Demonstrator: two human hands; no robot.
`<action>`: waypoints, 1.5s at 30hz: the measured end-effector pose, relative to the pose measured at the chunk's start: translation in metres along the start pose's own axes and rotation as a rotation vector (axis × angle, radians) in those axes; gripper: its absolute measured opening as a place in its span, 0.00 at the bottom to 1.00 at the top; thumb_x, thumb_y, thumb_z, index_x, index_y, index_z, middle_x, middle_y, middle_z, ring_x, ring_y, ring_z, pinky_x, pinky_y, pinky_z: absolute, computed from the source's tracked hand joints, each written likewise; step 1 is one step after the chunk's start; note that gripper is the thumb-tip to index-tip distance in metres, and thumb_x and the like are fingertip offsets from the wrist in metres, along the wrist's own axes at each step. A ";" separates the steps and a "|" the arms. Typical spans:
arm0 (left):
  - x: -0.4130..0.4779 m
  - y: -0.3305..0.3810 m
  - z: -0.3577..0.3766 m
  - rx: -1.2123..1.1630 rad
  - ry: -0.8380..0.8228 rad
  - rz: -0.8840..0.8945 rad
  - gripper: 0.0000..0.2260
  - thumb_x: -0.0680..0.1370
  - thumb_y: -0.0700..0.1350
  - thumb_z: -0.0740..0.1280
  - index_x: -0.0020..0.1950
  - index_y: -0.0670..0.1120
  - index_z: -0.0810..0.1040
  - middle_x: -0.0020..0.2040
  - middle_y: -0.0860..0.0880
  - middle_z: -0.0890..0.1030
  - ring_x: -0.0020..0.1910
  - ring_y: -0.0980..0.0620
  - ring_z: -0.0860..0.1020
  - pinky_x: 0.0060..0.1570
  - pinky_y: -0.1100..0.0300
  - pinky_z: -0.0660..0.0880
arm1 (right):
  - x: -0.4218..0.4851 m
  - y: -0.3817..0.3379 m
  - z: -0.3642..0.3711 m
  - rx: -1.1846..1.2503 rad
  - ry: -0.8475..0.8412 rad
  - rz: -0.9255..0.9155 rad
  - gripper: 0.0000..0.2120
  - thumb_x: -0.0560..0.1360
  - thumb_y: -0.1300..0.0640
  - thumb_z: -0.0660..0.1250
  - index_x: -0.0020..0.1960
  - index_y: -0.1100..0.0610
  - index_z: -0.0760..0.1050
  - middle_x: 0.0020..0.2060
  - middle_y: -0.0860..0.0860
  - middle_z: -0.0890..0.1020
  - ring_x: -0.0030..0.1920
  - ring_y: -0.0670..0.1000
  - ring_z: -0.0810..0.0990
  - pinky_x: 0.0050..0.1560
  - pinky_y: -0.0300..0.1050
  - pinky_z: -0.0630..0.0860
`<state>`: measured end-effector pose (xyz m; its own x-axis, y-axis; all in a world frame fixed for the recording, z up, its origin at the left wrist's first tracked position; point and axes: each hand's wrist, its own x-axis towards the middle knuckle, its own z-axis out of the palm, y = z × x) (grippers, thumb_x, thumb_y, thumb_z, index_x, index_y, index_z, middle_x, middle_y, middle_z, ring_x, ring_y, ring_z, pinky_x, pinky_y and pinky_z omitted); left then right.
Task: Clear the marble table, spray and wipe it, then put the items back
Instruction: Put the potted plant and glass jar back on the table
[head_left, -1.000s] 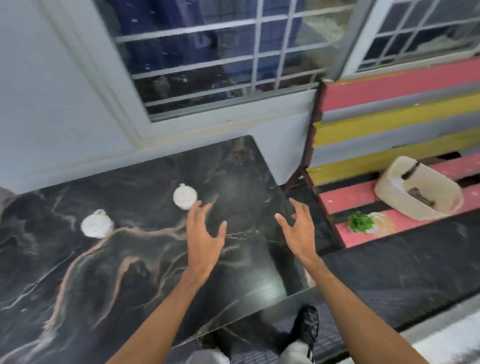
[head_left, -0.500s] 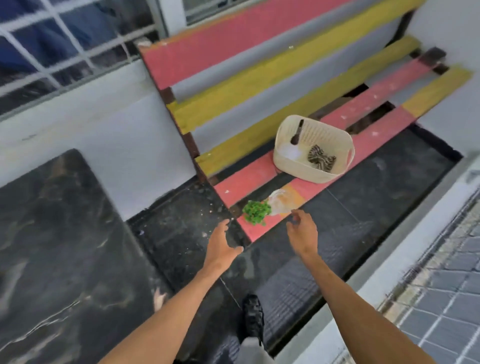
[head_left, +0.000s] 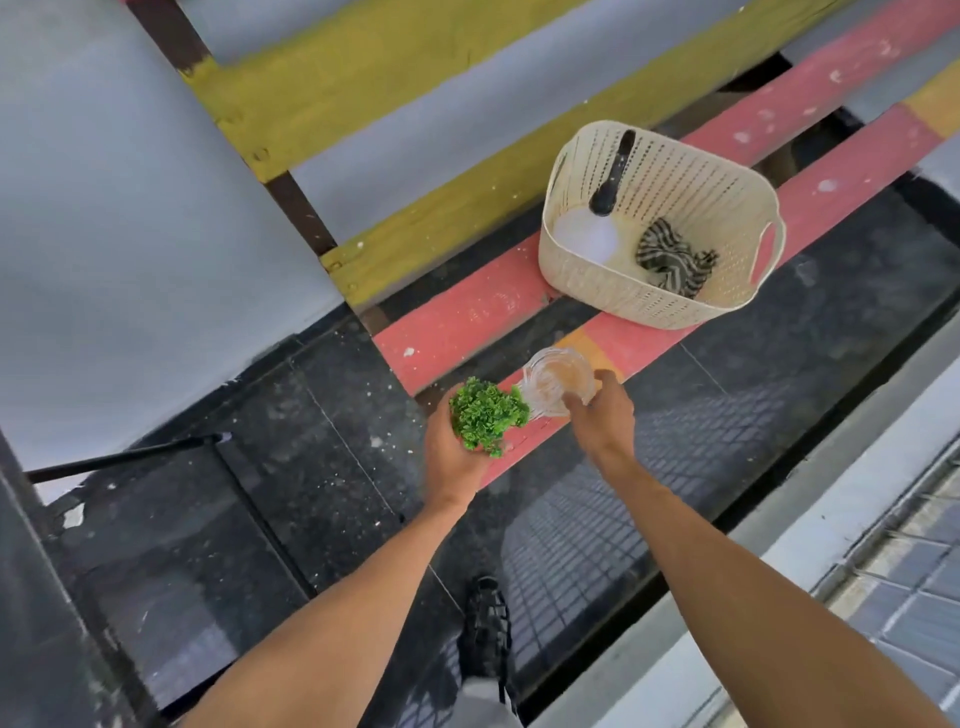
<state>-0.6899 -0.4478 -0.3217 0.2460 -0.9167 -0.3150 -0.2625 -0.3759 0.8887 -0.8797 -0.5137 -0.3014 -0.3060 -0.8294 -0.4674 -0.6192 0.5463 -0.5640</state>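
Both upright: plant (head_left: 488, 415) in left hand (head_left: 451, 460), glass (head_left: 551, 382) in right hand (head_left: 607, 418)

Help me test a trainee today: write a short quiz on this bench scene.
1. True or false: the striped cloth lies inside the basket.
2. What does the left hand hold? A green plant, B striped cloth, C basket.
3. Fill in: the right hand grips a clear ____.
Key: 1 true; 2 A; 3 glass.
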 end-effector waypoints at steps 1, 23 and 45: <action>0.002 -0.003 0.003 0.000 0.022 0.017 0.39 0.61 0.43 0.88 0.66 0.61 0.75 0.61 0.53 0.83 0.64 0.51 0.80 0.64 0.60 0.77 | 0.004 0.000 0.002 -0.002 0.012 0.001 0.21 0.78 0.53 0.69 0.67 0.59 0.70 0.61 0.59 0.79 0.59 0.61 0.79 0.60 0.58 0.77; -0.104 0.113 -0.252 -0.055 0.318 0.086 0.27 0.64 0.39 0.87 0.52 0.63 0.81 0.44 0.67 0.86 0.45 0.69 0.82 0.50 0.73 0.77 | -0.213 -0.149 -0.015 0.100 -0.015 -0.223 0.05 0.72 0.68 0.66 0.48 0.64 0.76 0.40 0.61 0.82 0.43 0.64 0.81 0.44 0.54 0.75; -0.243 -0.029 -0.812 -0.023 0.606 -0.095 0.32 0.64 0.38 0.87 0.67 0.42 0.84 0.60 0.45 0.88 0.61 0.48 0.84 0.68 0.53 0.77 | -0.663 -0.297 0.326 0.061 -0.364 -0.302 0.08 0.70 0.71 0.65 0.40 0.58 0.74 0.33 0.57 0.82 0.24 0.54 0.83 0.23 0.44 0.78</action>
<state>0.0153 -0.1036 -0.0003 0.7560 -0.6363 -0.1534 -0.1953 -0.4430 0.8750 -0.2578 -0.0879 -0.0459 0.1613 -0.8633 -0.4781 -0.5945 0.3017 -0.7453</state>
